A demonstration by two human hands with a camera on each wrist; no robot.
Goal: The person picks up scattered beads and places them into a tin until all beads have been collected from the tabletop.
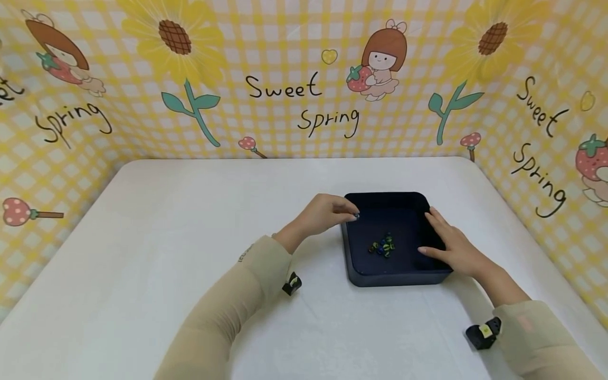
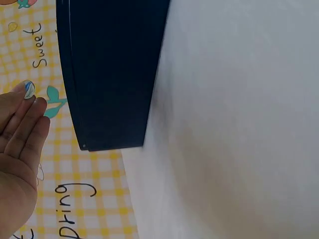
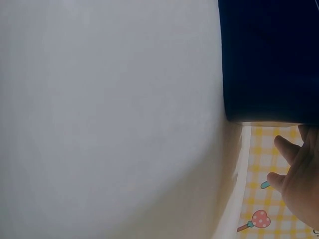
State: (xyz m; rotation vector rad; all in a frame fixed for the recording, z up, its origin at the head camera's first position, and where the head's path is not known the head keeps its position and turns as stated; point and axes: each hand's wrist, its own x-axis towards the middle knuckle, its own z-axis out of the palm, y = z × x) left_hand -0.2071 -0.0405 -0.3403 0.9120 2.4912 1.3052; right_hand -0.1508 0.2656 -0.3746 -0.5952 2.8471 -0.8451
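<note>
A dark navy square box (image 1: 389,279) stands on the white table, right of the middle. Between thumb and fingertips, my left hand (image 1: 328,214) pinches a clear glass marble with a blue and white swirl (image 2: 29,89), held over the box's left rim. Inside, several green, yellow and blue marbles (image 1: 383,246) lie in a loose cluster on the floor of the box. My right hand (image 1: 453,247) rests at the box's right wall, fingers spread along the outside and rim, thumb reaching over the inside. In the right wrist view, part of that hand (image 3: 304,184) shows beside the dark wall.
The white tabletop (image 1: 157,264) spreads out to the left and in front. A yellow checked cloth (image 1: 285,53) with flowers and "Sweet Spring" lettering walls the back and sides. Small black devices (image 1: 292,284) hang at both wrists.
</note>
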